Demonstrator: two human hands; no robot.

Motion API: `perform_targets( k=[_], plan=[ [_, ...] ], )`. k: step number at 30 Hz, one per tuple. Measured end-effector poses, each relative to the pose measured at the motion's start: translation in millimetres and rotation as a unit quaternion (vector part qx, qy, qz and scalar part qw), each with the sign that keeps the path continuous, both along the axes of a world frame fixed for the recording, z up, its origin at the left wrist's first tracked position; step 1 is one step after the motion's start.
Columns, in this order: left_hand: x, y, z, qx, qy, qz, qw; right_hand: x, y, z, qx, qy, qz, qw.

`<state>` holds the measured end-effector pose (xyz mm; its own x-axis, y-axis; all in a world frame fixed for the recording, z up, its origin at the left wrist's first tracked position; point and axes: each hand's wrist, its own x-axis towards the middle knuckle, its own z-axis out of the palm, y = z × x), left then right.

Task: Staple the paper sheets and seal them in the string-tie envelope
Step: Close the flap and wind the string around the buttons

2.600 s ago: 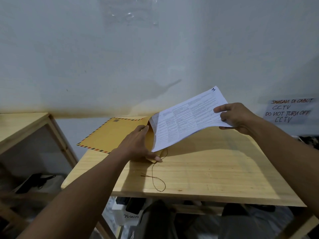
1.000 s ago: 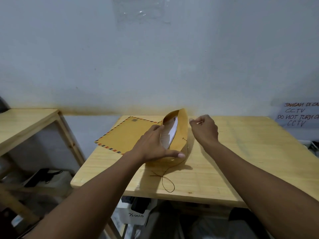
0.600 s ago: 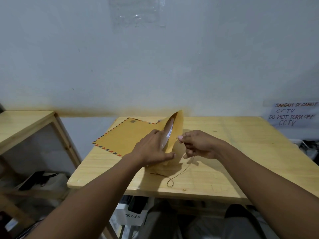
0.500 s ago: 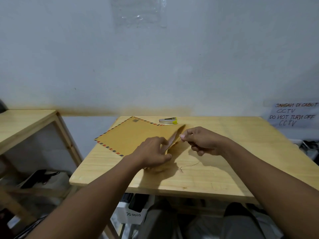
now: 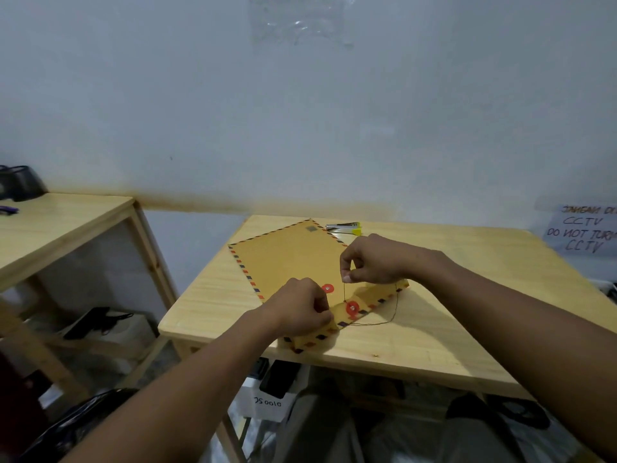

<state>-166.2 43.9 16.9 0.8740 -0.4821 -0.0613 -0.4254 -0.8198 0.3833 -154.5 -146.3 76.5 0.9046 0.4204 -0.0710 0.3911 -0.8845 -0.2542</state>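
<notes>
A brown string-tie envelope [image 5: 287,259] with a striped airmail border lies flat on the wooden table [image 5: 467,315], its flap folded down at the near end. Two red washers show: one on the body [image 5: 328,288], one on the flap [image 5: 352,308]. My left hand [image 5: 300,310] presses on the flap's near corner with its fingers closed. My right hand [image 5: 374,262] pinches the thin dark string [image 5: 344,294], which runs taut up from the flap washer; its slack loops onto the table at the right. The paper sheets are hidden.
A stapler [image 5: 344,227] with a yellow end lies behind the envelope near the wall. A second wooden table [image 5: 66,225] stands at the left with dark items on it. A handwritten CCTV note [image 5: 582,233] hangs on the wall at right. Boxes sit under the table.
The sheets slid fully into the envelope. The flap went from standing up to folded flat, which uncovered the stapler. My right hand took the string and pulled it up taut.
</notes>
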Motion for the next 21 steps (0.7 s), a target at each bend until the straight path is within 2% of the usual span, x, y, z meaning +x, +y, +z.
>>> perform_targets(
  k=[4,7,13,21],
  plan=[
    [13.6,12.4,-8.5,0.012,0.012,0.067,0.998,23.4,18.8,-9.3,0.002,0.003,0.014,1.000],
    [22.9,18.7,-16.5,0.082,-0.011,0.095,0.992,39.7,32.3,-21.3,0.012,0.040,0.026,0.999],
    [35.9,34.1,-27.7,0.100,-0.032,0.069,0.992,67.6,38.9,-48.1,0.045,0.099,0.027,0.994],
    [51.0,33.1,-18.9,0.126,0.014,0.050,0.991,95.7,36.8,-53.6,0.086,0.167,0.001,0.982]
  ],
)
